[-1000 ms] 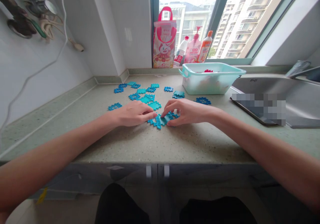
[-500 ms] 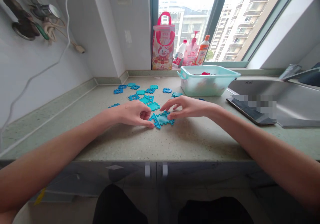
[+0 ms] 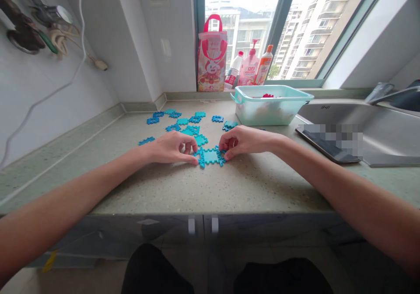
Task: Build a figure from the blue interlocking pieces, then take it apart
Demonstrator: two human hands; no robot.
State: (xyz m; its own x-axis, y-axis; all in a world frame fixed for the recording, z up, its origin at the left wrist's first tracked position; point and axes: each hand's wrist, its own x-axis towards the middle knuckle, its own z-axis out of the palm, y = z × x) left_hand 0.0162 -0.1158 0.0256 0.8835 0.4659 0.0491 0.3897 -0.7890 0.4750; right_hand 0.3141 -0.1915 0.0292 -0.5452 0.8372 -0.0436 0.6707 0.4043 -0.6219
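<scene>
A row of joined light-blue interlocking toy pieces (image 3: 211, 156) lies flat on the counter between my hands. Its middle is a solid square, and the parts at both ends have openings. My left hand (image 3: 175, 147) pinches the left end between thumb and fingers. On the other side, my right hand (image 3: 238, 143) has its thumb and fingertips closed on the right end. Just behind the row is a loose turquoise piece (image 3: 201, 140), close to my left fingers. More blue and turquoise pieces (image 3: 195, 119) are scattered farther back.
A mint plastic basket (image 3: 272, 110) with red pieces stands at the back right. Beside it are a dark tablet-like device (image 3: 323, 147) and a steel sink (image 3: 387, 141). A pink-handled bag (image 3: 212, 64) and several bottles (image 3: 248, 68) line the window.
My right fingers have come down from above the joined pieces and closed on their right end. The row now lies straighter. My left hand keeps its place at the left end.
</scene>
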